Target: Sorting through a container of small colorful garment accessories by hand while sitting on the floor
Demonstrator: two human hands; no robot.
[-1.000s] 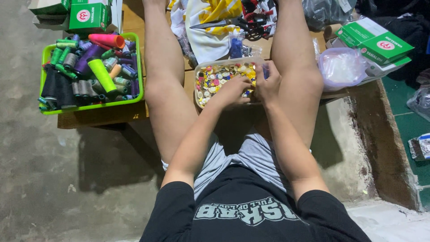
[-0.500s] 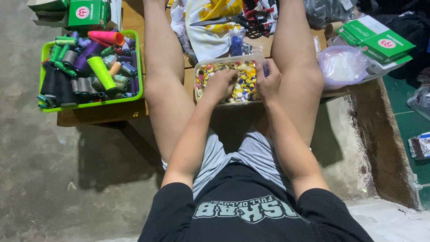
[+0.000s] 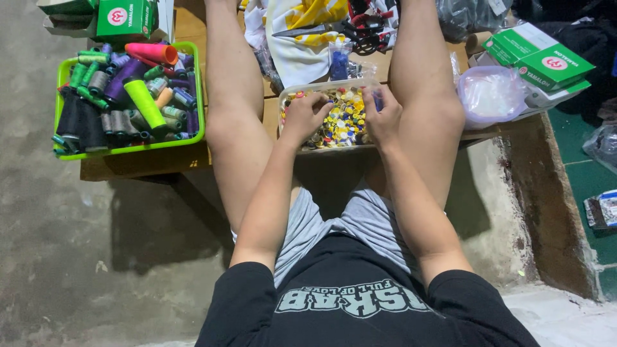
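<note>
A clear plastic tub of small coloured bobbins and caps rests between my bare knees on a low wooden board. My left hand lies palm down in the tub's left half, with its fingers curled into the pieces. My right hand sits at the tub's right edge. Its fingertips pinch a small blue piece. Whether the left hand grips anything is hidden by the fingers.
A green basket of thread spools and cones stands on the board to the left. Beyond the tub lie white-yellow cloth and scissors. Green boxes and a plastic bag sit right; another green box is top left.
My left hand has slid from the tub's right-middle to its left half. My right hand stays at the right edge, fingers now raised on a blue piece.
</note>
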